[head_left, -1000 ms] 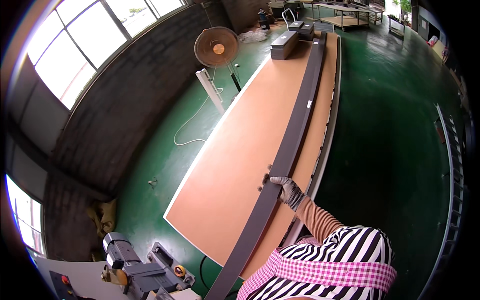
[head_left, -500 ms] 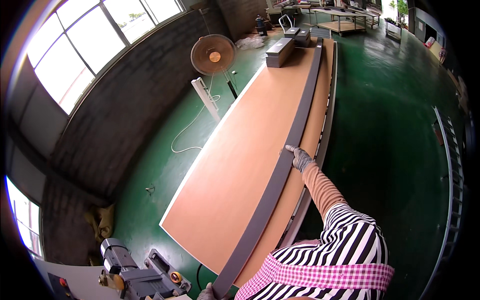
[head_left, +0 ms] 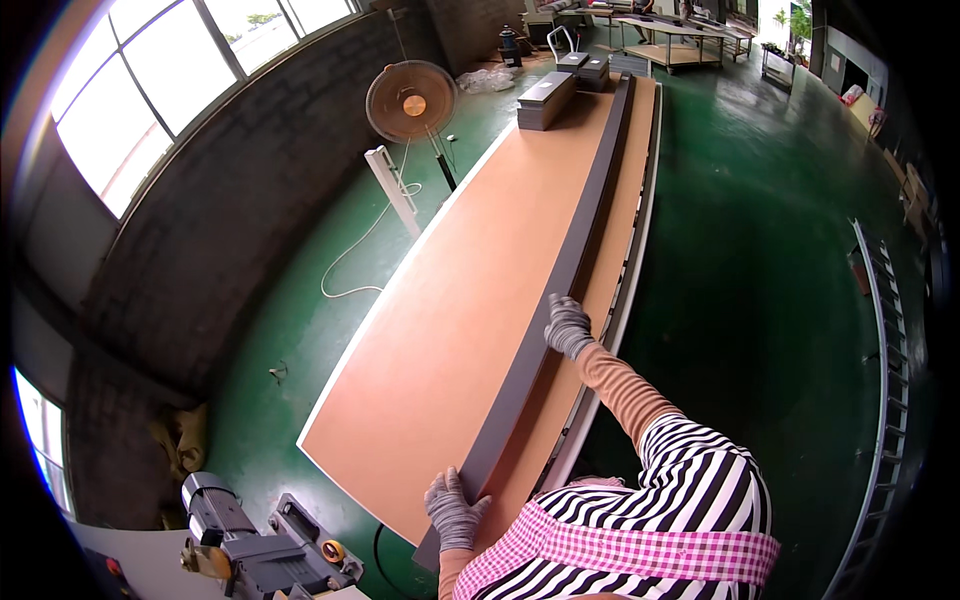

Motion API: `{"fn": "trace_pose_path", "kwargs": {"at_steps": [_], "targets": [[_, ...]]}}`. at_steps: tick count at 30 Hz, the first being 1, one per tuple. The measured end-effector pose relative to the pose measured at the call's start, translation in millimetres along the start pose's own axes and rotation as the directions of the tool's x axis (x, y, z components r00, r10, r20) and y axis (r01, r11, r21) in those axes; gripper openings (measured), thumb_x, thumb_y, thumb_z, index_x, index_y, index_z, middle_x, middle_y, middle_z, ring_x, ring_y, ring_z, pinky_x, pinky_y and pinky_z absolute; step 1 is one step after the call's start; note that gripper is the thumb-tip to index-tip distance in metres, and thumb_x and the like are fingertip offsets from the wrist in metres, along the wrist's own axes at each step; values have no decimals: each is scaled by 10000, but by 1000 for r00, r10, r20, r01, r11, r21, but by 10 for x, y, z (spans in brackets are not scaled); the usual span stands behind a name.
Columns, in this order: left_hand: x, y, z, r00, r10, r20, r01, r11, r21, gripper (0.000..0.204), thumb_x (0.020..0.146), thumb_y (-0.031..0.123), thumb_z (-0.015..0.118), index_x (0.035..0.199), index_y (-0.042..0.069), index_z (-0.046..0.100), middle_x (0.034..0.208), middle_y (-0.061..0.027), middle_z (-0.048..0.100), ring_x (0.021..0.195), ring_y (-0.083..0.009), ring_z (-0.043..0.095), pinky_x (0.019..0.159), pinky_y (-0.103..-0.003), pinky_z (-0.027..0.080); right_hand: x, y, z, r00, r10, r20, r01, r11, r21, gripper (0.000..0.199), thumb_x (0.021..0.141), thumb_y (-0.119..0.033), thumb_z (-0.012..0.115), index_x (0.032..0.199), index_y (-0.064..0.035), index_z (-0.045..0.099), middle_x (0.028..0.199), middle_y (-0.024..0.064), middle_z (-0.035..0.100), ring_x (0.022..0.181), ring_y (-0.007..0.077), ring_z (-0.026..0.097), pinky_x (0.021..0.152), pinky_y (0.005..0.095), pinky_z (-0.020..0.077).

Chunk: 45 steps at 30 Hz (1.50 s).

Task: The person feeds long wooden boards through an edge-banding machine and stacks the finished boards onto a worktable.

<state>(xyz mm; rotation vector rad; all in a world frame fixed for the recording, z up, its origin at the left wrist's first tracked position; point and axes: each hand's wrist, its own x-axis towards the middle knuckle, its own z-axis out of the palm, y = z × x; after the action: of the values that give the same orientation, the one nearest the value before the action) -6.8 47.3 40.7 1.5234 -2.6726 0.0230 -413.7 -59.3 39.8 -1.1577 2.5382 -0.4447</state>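
Note:
A long dark grey strip [head_left: 575, 260] lies lengthwise on a long brown table top [head_left: 450, 320], running from near me to the far end. My right hand [head_left: 568, 326], in a grey knit glove, grips the strip's right edge about a third of the way along it. My left hand [head_left: 455, 508], also gloved, is laid over the near end of the strip with its fingers curled on it. My striped shirt and pink checked apron fill the lower right.
A stack of grey strips [head_left: 545, 100] sits at the table's far end. A standing fan [head_left: 410, 100], a white post [head_left: 395, 185] and a white cable [head_left: 355, 255] are on the green floor to the left. A grey machine [head_left: 260, 550] stands at lower left. A metal rail [head_left: 885, 350] runs along the right.
My right hand has slid a little farther along the strip. My left hand has come into view from below and taken the strip's near end.

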Motion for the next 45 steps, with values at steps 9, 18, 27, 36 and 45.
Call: {"fn": "trace_pose_path", "kwargs": {"at_steps": [9,18,27,36,45], "targets": [[-350,-211,233,943,-279,181,302,946,-117,849,591,462,815,1242,21,495,1044,-168,613,976,-337,571,870,-456,448,-239,-413,132,768,-434,471,634,621,-460,656,763,-140,634,1386,-230,451,1482,133,358,1412,332,248,1134,508,151],[-570,-321,401,952,-286,110,300,942,-148,759,629,466,795,1213,70,513,1029,-156,613,965,-333,575,824,-450,463,188,-542,806,766,-390,511,639,547,-541,257,885,-174,534,1072,-108,698,1110,86,682,1057,281,640,865,449,497],[-366,-178,216,932,-318,176,348,919,-183,714,659,466,772,1219,112,504,1048,-100,623,1001,-264,593,859,-405,439,-188,-593,45,637,-529,561,769,377,-517,395,615,-75,700,998,-145,631,1033,127,620,1035,313,585,869,424,501],[-237,35,300,903,-391,177,413,904,-113,739,713,417,747,1326,123,459,1133,-89,589,1087,-254,553,1016,-417,365,-45,-443,152,666,-521,533,740,373,-560,551,638,-54,724,1162,-157,584,1152,127,597,1137,304,553,953,389,466],[-217,115,279,889,-426,167,449,883,-136,755,720,434,743,1339,113,453,1165,-107,569,1139,-264,525,1070,-425,316,103,-481,174,588,-513,626,795,227,-562,580,589,-80,769,1132,-127,569,1105,150,608,1089,329,570,920,403,483]]}}
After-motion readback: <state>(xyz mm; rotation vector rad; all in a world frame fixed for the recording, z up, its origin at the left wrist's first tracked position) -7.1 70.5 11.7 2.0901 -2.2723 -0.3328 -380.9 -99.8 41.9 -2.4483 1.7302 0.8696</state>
